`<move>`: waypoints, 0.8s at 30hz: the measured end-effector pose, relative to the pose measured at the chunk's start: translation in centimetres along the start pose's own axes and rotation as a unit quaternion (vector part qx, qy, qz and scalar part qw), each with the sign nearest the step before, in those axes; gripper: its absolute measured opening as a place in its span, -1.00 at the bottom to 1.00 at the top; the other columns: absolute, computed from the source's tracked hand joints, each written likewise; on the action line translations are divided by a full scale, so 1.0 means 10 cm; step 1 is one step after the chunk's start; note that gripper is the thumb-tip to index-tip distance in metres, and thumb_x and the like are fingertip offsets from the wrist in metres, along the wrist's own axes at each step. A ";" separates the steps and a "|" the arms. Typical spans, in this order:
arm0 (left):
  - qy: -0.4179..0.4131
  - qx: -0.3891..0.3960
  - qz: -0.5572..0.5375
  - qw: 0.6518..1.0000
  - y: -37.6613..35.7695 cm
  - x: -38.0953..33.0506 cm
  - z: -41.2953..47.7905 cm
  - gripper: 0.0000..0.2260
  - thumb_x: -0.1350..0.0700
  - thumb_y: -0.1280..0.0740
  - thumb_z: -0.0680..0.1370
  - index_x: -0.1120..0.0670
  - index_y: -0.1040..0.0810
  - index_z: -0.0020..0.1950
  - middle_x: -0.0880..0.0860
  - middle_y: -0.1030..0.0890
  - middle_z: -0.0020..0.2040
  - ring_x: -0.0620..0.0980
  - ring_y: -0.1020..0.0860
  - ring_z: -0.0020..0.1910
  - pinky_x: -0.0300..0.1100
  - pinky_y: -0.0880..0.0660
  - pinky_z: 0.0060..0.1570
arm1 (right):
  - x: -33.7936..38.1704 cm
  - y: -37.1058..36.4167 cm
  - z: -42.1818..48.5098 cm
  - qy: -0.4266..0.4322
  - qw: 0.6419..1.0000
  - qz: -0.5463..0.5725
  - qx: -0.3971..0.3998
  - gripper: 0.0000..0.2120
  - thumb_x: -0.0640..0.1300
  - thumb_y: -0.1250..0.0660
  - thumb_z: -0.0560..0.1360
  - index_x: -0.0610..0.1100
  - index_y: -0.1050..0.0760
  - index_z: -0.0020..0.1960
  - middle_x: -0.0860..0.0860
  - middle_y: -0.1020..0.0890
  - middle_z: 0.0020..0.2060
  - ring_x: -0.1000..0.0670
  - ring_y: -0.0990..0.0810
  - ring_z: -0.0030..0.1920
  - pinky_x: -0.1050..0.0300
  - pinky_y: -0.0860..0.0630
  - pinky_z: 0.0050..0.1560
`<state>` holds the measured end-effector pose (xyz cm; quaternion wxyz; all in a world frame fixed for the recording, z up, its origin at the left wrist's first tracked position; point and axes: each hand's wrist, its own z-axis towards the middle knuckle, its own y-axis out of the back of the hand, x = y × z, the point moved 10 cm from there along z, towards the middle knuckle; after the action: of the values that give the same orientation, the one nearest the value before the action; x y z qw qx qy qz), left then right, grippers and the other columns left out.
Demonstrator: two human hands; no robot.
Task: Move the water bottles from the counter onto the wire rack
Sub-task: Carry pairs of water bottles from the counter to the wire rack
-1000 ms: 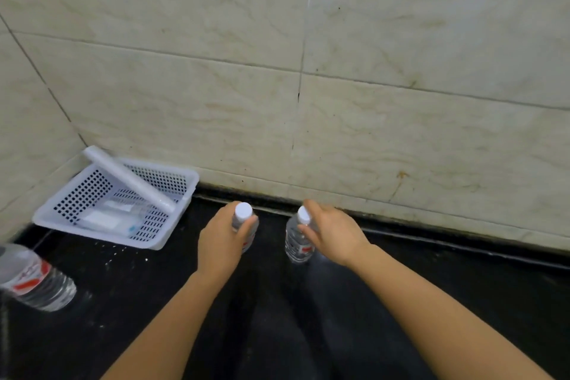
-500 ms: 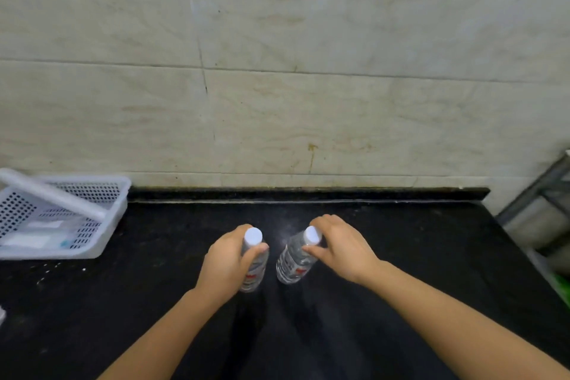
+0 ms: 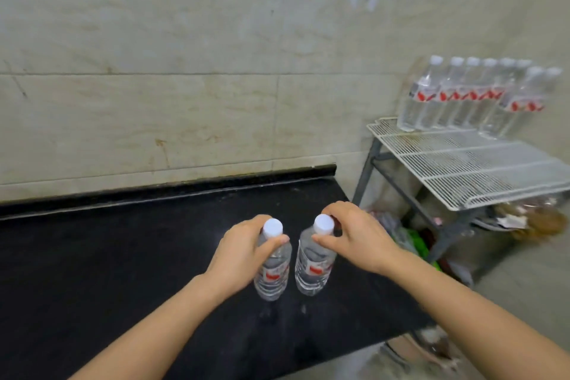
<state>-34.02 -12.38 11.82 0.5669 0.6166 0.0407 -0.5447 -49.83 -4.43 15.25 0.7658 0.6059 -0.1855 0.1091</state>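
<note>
Two bottles are held at once, one in each hand, above the black tabletop (image 3: 92,271) near its right end. The left hand (image 3: 243,248) is wrapped round the neck and shoulder of the left bottle (image 3: 273,271), with the fingers (image 3: 273,242) closed just under the white cap. The right hand (image 3: 354,233) is closed on the neck of the right bottle (image 3: 314,265), pinched from above below its cap. Both bottles hang close together, nearly touching, tilted slightly, and appear to be lifted clear of the tabletop, though contact at their bases cannot be ruled out.

The task is judged to be well under way. A row of bottles (image 3: 468,99) already stands along the back of the rack (image 3: 462,163), which is set to the right of the tabletop against the wall, somewhat higher. Most of the rack's front wire surface is bare, so room is left for the two in hand. No other bottles are seen on the visible part of the tabletop; whether more remain out of view cannot be told.

The bottles are small, clear plastic, ribbed near the base, filled with water, with white caps and labels marked in red. Slippery, light handling is expected; on the wire grid, narrow bases could be tipped if set down unevenly.
</note>
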 end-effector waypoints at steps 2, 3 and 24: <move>-0.023 -0.007 -0.018 1.000 -0.21 -0.48 0.15 -0.78 -0.23 -0.30 0.44 -0.13 -0.51 -0.05 -0.17 -0.59 -0.25 -0.25 -0.52 -0.24 -0.22 -0.44 -0.27 | -0.28 0.47 -0.21 -0.010 1.000 -0.006 -0.027 -0.77 0.12 -0.39 0.42 0.02 -0.46 -0.04 0.16 -0.48 -0.17 0.11 -0.43 -0.12 0.12 -0.41 -0.13; -0.038 -0.014 -0.023 0.999 -0.29 -0.72 0.24 -0.77 -0.26 -0.29 0.42 -0.14 -0.51 -0.07 -0.19 -0.58 -0.29 -0.28 -0.50 -0.28 -0.30 -0.38 -0.32 | -0.40 0.70 -0.28 -0.014 0.999 -0.009 -0.044 -0.77 0.12 -0.39 0.42 0.01 -0.46 -0.05 0.16 -0.46 -0.20 0.10 -0.42 -0.13 0.12 -0.38 -0.15; -0.235 -0.022 -0.147 0.961 -1.62 -3.96 2.78 -0.69 -0.26 -0.27 0.43 -0.08 -0.63 -0.06 -0.11 -0.68 -0.23 -0.26 -0.63 -0.24 -0.37 -0.52 -0.38 | -3.13 3.86 -0.23 -0.105 0.964 -0.031 -0.243 -0.69 0.11 -0.44 0.36 -0.11 -0.48 -0.23 0.02 -0.52 -0.34 0.06 -0.44 -0.35 0.05 -0.39 -0.32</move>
<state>-78.20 -4.85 36.22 0.4877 0.4457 0.0085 -0.7506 -92.98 8.92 36.00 0.8691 0.4154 -0.2670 -0.0274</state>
